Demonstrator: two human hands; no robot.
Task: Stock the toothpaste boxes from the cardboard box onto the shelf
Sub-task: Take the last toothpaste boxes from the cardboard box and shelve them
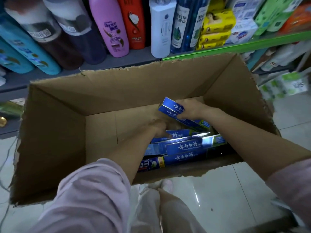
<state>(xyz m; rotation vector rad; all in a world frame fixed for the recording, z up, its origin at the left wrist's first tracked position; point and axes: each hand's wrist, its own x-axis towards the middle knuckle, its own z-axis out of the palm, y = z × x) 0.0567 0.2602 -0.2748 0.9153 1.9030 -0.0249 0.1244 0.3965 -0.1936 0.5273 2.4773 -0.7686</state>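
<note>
My left hand (159, 126) blurred, grip unclear, on toothpaste boxes (183, 147); right hand (188, 109) clamps two, inside cardboard box (55, 132).

A shop: shelf (235, 46) crowded with shampoo bottles (111, 29) and soap packs (217, 29)
</note>
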